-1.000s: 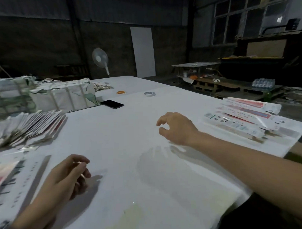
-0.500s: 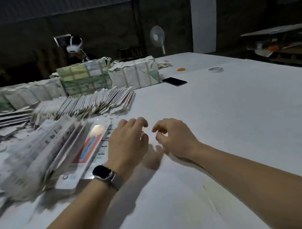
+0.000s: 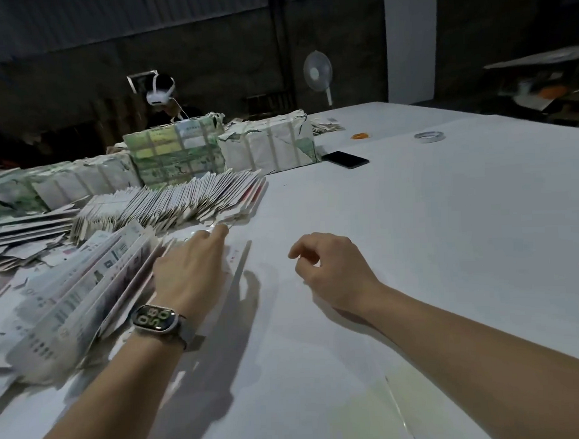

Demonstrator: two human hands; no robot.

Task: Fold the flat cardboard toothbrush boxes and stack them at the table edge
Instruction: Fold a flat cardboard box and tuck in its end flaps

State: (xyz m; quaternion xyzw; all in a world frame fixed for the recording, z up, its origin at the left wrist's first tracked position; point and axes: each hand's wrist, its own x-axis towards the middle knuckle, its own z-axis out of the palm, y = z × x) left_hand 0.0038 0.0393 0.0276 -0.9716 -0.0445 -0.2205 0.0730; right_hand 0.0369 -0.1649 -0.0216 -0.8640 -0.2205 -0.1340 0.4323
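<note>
Flat boxes [image 3: 84, 292]: long printed cardboard blanks, unfolded, fanned in leaning pile at near left of surface [image 3: 414, 247], long sides running away from viewer. One blank [image 3: 237, 258] lies flat at pile's right edge, partly under left hand [image 3: 188, 272]. Second row of blanks [image 3: 182, 203] behind, overlapped like shingles, white backs up, red print on rightmost.

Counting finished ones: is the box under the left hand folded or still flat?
Flat: the box lies thin on the table under the left hand.
</note>
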